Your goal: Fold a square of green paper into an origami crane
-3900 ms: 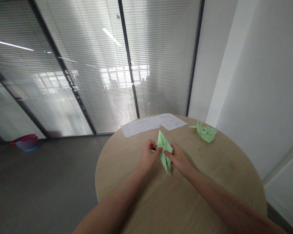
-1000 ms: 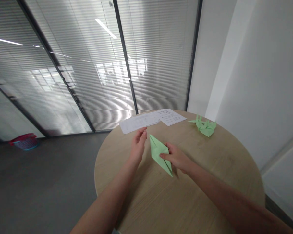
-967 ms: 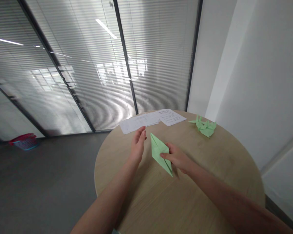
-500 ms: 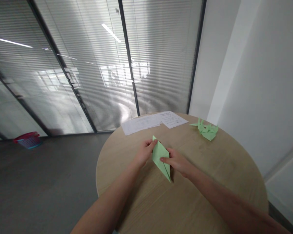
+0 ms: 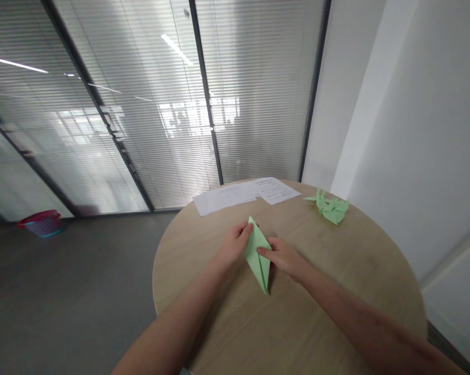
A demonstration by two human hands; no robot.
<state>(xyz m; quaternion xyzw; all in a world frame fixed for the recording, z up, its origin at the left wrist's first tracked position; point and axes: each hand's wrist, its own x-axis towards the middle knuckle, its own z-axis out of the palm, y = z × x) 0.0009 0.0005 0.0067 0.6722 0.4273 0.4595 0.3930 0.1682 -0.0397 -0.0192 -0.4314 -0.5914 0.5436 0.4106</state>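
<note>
A light green paper folded into a long diamond shape (image 5: 257, 254) lies on the round wooden table (image 5: 336, 291), pointing away from me. My left hand (image 5: 237, 244) pinches its upper left edge near the far tip. My right hand (image 5: 282, 257) presses on the right side of the fold with the index finger stretched across the paper.
A pile of folded green paper figures (image 5: 328, 207) sits at the table's far right. White printed sheets (image 5: 244, 194) lie at the far edge. Glass partitions with blinds stand beyond, and a red basket (image 5: 41, 223) rests on the grey floor at left.
My left hand, which hovered open beside the paper a second ago, has come in and taken hold of its left edge. The paper has turned a little, its near tip swinging leftward.
</note>
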